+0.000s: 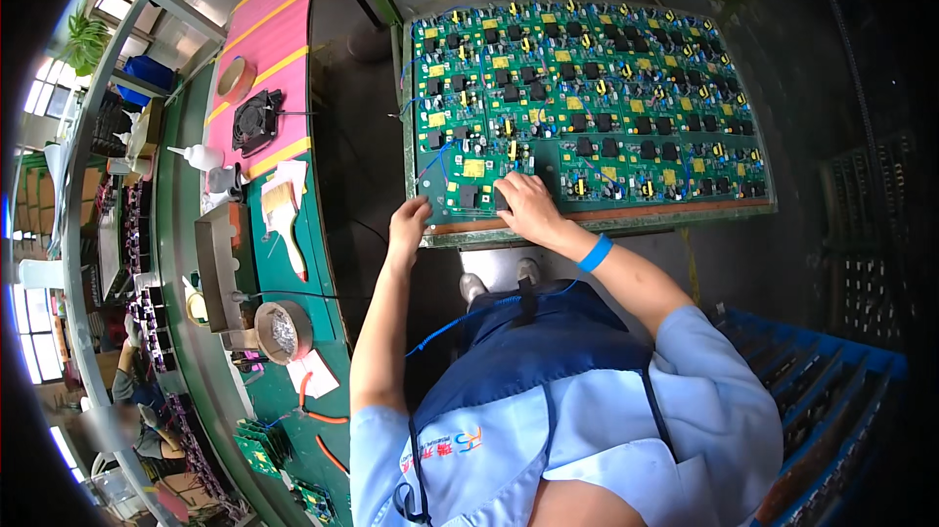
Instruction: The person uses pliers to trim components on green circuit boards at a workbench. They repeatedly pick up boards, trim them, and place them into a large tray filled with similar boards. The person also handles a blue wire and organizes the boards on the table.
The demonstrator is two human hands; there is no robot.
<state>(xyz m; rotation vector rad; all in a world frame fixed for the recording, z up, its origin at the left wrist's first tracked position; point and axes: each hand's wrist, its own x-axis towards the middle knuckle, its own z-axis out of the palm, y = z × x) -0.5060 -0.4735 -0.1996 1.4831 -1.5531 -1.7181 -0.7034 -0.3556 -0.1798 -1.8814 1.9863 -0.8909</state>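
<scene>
Circuit board (486, 182), green with black blocks (469, 197) and a yellow square (473, 168), lies at the tray's (636, 218) near left corner; right hand (530, 206) bent over its right edge, left hand (409, 222) curled at that corner, pinching unclear for both

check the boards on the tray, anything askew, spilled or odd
Nothing looks spilled; fine damage would be too small to see. One mild oddity: in the front row of circuit boards, a gap shows beside the right hand, while most other boards sit close together.
</scene>
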